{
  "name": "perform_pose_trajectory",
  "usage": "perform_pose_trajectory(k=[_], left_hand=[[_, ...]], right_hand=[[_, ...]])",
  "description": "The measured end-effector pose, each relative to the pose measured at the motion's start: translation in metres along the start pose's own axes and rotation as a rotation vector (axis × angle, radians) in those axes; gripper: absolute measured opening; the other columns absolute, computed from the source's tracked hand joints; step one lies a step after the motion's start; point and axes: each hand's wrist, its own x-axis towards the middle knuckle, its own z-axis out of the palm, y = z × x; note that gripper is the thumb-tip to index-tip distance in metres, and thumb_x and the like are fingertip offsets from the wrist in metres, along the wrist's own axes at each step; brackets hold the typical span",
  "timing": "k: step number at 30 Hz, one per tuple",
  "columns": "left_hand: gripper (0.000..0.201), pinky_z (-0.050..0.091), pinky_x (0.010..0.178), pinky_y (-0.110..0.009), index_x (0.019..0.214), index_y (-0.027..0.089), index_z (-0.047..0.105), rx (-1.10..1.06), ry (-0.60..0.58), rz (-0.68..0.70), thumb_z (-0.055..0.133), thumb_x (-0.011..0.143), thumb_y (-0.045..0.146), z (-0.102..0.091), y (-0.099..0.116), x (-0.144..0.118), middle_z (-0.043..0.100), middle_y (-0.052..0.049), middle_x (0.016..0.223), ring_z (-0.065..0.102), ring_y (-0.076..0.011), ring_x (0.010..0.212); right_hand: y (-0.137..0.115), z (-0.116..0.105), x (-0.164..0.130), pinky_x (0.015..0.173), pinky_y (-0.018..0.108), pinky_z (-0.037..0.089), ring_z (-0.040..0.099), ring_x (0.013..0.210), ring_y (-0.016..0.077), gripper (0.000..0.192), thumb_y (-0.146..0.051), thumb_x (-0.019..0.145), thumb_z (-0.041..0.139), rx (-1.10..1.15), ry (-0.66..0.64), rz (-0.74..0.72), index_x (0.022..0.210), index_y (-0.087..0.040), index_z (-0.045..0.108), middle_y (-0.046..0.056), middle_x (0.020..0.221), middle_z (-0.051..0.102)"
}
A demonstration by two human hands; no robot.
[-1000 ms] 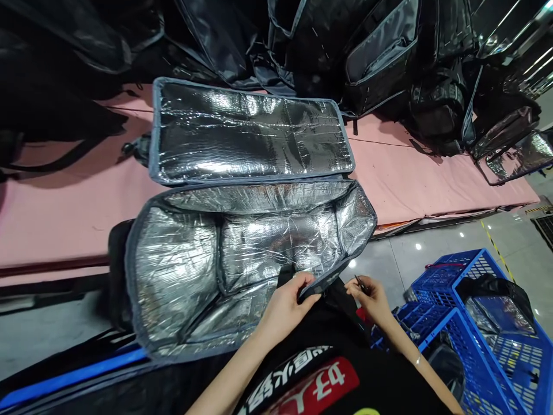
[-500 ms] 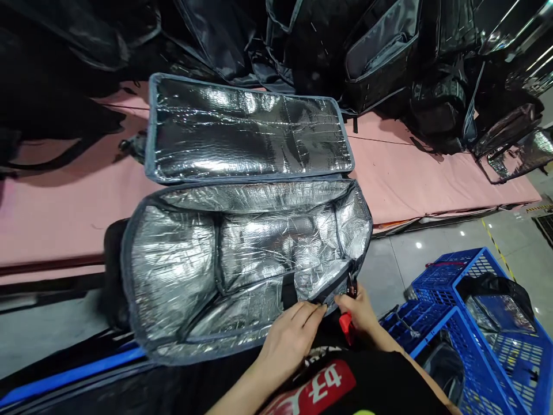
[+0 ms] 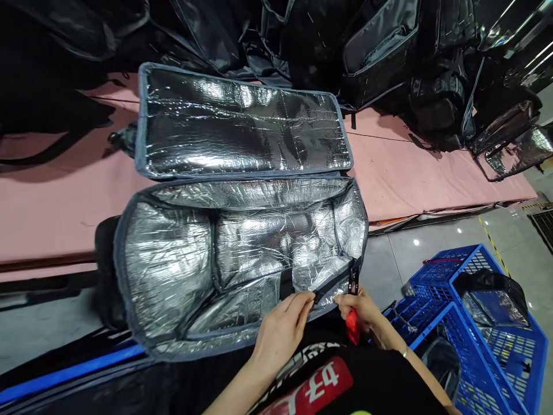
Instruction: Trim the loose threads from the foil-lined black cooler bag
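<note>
A large insulated bag (image 3: 173, 265) with a silver foil lining lies open in front of me, its lid (image 3: 242, 124) flipped back onto the pink table. My left hand (image 3: 283, 331) pinches the near right rim of the bag between thumb and fingers. My right hand (image 3: 365, 314) holds small red-handled snips (image 3: 353, 323), their dark blades pointing up at the rim's right corner, close to my left fingertips.
The pink table (image 3: 415, 173) runs across the view, with black bags (image 3: 380, 57) piled along its far side. Blue plastic crates (image 3: 470, 323) holding bags stand on the glossy floor at my right. A blue bar (image 3: 64, 377) lies at lower left.
My right hand brought the red-handled snips up to the bag's rim corner. My left hand shifted its pinch along the near rim, which now lies flatter.
</note>
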Motion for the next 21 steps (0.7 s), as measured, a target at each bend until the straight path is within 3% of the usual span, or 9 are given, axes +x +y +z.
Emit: perform_pose_trajectory(k=[4,8,18,21], left_hand=[[0.018,0.052,0.065,-0.023,0.098,0.019,0.056,-0.007,0.028,-0.025,0.043,0.09,0.028,-0.004,0.004,0.006,0.066,-0.003,0.089,0.065,-0.0143,0.075],[0.02,0.052,0.065,-0.026,0.098,0.019,0.057,0.016,-0.024,-0.004,0.046,0.089,0.034,-0.007,0.006,0.01,0.064,-0.004,0.092,0.063,-0.0147,0.073],[0.014,0.048,0.064,-0.028,0.083,0.018,0.058,0.153,0.048,0.103,0.047,0.088,0.024,0.001,0.011,0.02,0.063,-0.003,0.079,0.058,-0.0167,0.073],[0.01,0.048,0.069,-0.029,0.085,0.017,0.057,0.095,0.059,0.183,0.047,0.088,0.02,0.0,0.01,0.022,0.063,-0.003,0.08,0.057,-0.016,0.075]], right_hand=[[-0.004,-0.002,-0.002,0.034,0.018,0.02,0.02,0.036,0.0022,0.03,-0.027,0.053,0.076,0.033,-0.081,0.038,0.059,-0.017,0.048,-0.011,0.042,0.031],[-0.004,-0.002,0.0,0.034,0.018,0.021,0.02,0.036,0.0021,0.033,-0.028,0.053,0.078,0.051,-0.099,0.021,0.061,-0.017,0.049,-0.011,0.044,0.031],[-0.009,0.002,0.003,0.035,0.019,0.016,0.019,0.036,0.002,0.04,-0.032,0.057,0.078,0.035,-0.122,-0.033,0.052,-0.018,0.041,-0.01,0.042,0.028],[-0.01,0.003,0.001,0.04,0.019,0.028,0.031,0.04,0.0041,0.033,-0.034,0.058,0.078,-0.047,-0.062,-0.092,0.059,-0.018,0.049,-0.007,0.048,0.041]])
